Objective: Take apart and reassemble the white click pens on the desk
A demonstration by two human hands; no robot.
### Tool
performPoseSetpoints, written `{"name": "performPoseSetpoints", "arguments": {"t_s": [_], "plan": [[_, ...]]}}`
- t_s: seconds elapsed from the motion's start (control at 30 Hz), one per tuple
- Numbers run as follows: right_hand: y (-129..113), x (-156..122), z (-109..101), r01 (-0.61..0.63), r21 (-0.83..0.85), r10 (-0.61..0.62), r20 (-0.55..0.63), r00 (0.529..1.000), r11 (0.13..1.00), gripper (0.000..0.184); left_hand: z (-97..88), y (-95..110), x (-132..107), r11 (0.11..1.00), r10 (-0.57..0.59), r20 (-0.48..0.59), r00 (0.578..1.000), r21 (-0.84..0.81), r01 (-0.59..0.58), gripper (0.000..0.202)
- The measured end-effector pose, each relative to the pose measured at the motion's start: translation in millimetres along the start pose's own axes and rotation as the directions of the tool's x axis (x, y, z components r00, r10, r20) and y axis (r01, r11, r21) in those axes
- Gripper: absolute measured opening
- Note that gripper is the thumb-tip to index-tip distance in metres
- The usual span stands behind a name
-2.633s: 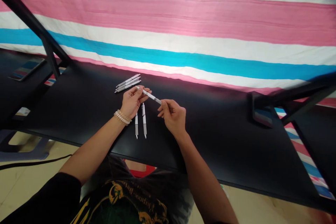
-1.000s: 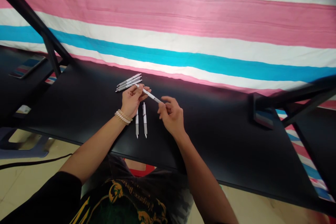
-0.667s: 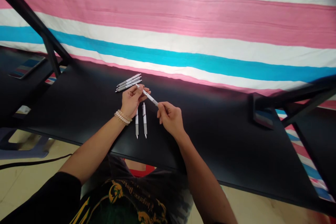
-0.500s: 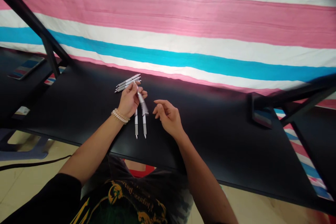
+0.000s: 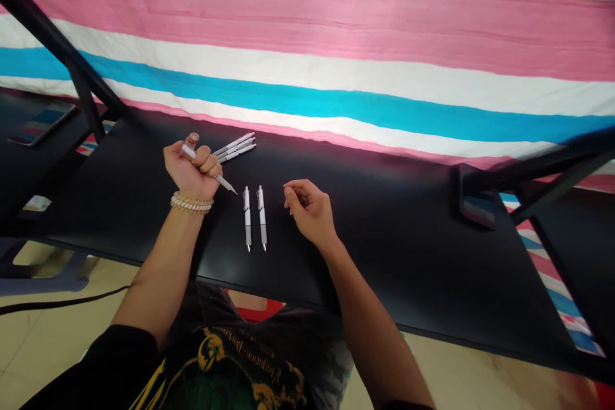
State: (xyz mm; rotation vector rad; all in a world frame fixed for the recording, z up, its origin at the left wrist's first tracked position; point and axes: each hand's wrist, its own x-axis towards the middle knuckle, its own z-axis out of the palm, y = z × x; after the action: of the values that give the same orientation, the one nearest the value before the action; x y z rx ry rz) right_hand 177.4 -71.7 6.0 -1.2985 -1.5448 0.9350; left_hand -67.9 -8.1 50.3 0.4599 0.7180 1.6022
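My left hand (image 5: 193,166) is raised over the black table, its fingers wrapped round a white pen (image 5: 225,184). That pen slants, its tip pointing down to the right and its other end showing near my thumb. Just behind the hand lies a small group of white and grey pens (image 5: 239,147), partly covered by the fingers. Two more pens lie side by side between my hands, tips towards me: a left one (image 5: 247,219) and a right one (image 5: 262,218). My right hand (image 5: 310,210) rests to the right of them, fingers curled in and thumb against them, with nothing visible inside.
The black table (image 5: 384,256) reaches to a striped cloth (image 5: 336,25) at the back. Black metal bars (image 5: 67,45) slant down at the left, with others at the right. Dark flat devices lie at the far left (image 5: 42,122) and right (image 5: 475,205). A stool (image 5: 48,272) stands at lower left.
My left hand has moved left with the pen, away from the two side-by-side pens, and its fingers have wrapped round it. My right hand has barely moved.
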Motion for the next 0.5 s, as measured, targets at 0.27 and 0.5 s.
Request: {"name": "performPoseSetpoints", "arguments": {"t_s": [0.27, 0.5], "plan": [[2.5, 2.1, 2.9, 0.019, -0.014, -0.018, 0.033, 0.999, 1.0, 0.023, -6.6, 2.1, 3.0, 0.996, 0.067, -0.038, 0.997, 0.066, -0.064, 0.037], [-7.8, -4.3, -4.6, 0.066, -0.071, -0.036, 0.355, 0.934, 0.995, 0.02, 5.1, -17.3, -0.6, 0.966, 0.137, 0.001, 0.991, 0.221, -0.134, 0.024]]}}
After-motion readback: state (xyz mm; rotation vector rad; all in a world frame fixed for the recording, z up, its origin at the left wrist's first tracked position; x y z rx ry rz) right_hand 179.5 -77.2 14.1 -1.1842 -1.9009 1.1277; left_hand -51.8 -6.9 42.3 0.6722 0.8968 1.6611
